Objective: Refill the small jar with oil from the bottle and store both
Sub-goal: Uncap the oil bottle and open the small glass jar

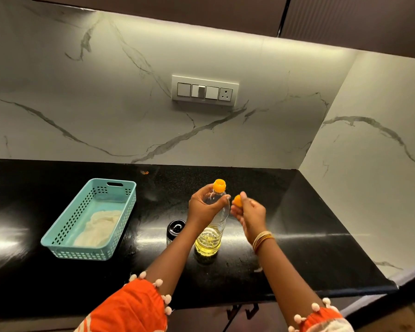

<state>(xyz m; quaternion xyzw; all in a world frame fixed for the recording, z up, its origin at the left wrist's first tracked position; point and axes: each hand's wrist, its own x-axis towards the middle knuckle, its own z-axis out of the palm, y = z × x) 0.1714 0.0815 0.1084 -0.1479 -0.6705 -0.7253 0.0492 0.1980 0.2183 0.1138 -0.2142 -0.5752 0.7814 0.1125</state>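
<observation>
Left hand (205,204) grips oil bottle (211,226) neck; right hand (248,210) pinches orange cap (237,201).

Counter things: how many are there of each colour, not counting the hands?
Orange: 1, the small orange cap pinched in the right hand.
Clear with an orange top: 1, the plastic oil bottle gripped by the left hand.
Black: 1, the small black-lidded jar.
Teal: 1, the perforated plastic basket.
White: 1, the cloth in the basket.
Total: 5
</observation>
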